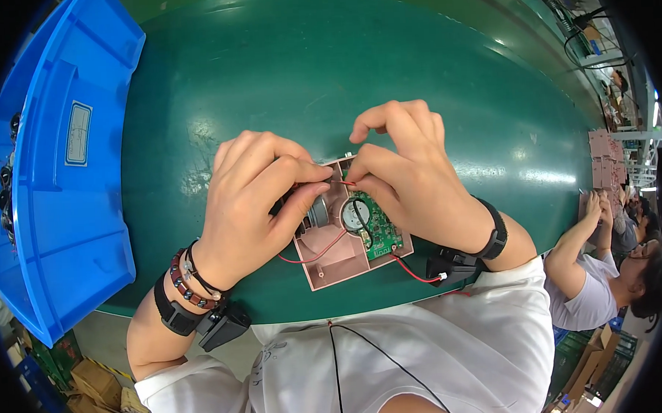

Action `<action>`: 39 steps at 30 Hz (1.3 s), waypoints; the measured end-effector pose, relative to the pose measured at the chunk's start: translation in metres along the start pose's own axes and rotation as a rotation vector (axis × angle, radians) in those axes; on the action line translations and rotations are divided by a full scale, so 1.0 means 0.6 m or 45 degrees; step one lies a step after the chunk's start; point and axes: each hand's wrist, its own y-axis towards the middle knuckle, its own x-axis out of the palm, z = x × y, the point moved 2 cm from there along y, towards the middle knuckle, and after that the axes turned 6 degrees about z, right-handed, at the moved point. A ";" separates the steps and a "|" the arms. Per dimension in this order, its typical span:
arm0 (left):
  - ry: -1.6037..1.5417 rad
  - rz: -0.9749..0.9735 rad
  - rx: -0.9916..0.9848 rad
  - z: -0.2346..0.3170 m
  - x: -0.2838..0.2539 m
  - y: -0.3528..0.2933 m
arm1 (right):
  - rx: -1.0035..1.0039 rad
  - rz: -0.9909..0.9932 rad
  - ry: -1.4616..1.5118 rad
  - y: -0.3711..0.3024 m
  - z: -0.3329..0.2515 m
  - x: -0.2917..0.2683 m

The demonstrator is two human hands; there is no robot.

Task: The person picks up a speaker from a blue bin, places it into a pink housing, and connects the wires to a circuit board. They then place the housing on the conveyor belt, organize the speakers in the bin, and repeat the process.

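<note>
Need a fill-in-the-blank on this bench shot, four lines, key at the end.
1. The circuit board inside the pink housing is coloured ____.
2. The wire pinched by the right hand is coloured ____.
3. The large bin beside the person is coloured ____.
4. The person's beaded bracelet is worn on the ____ wrist.

Missing words: green; red; blue; left.

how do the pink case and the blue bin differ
The blue bin is much larger than the pink case. The bin carries a pale label on its side; none shows on the case. The case holds a green circuit board, while the bin holds dark parts. The case lies near the picture's middle; the bin is at far left. Both are open containers.
</note>
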 end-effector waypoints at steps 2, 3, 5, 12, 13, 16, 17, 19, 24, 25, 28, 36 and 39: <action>0.003 0.000 -0.005 0.000 0.000 -0.001 | 0.020 -0.034 0.035 0.003 0.003 0.001; 0.001 -0.003 0.000 0.001 0.000 -0.001 | 0.039 -0.073 0.076 0.004 0.007 0.003; -0.005 -0.004 0.025 0.002 0.004 -0.003 | 0.064 -0.109 0.118 0.006 0.013 0.004; 0.061 -0.011 0.122 0.001 0.004 0.005 | 0.017 -0.250 0.038 0.027 0.021 0.003; 0.093 -0.008 0.134 0.002 0.001 0.005 | 0.007 -0.234 0.031 0.027 0.020 0.000; 0.144 0.009 0.168 0.011 -0.007 0.011 | -0.024 -0.187 0.111 0.020 0.026 0.000; 0.147 0.014 0.171 0.014 -0.008 0.013 | -0.046 -0.172 0.105 0.018 0.027 -0.002; 0.173 0.032 0.183 0.018 -0.008 0.011 | 0.016 -0.156 0.281 0.005 0.026 0.000; 0.208 0.008 0.160 0.031 -0.005 0.010 | -0.120 0.116 0.184 -0.011 -0.009 -0.010; 0.220 0.008 0.158 0.031 -0.002 0.010 | -0.125 0.129 0.186 -0.013 -0.007 -0.007; 0.231 0.000 0.162 0.033 0.004 0.014 | -0.090 0.196 0.118 -0.017 0.001 0.002; 0.260 -0.056 0.045 0.033 0.006 0.013 | -0.086 0.207 0.174 -0.016 0.015 0.002; 0.344 -0.104 0.013 0.034 0.001 0.015 | -0.094 0.225 0.190 -0.016 0.020 0.010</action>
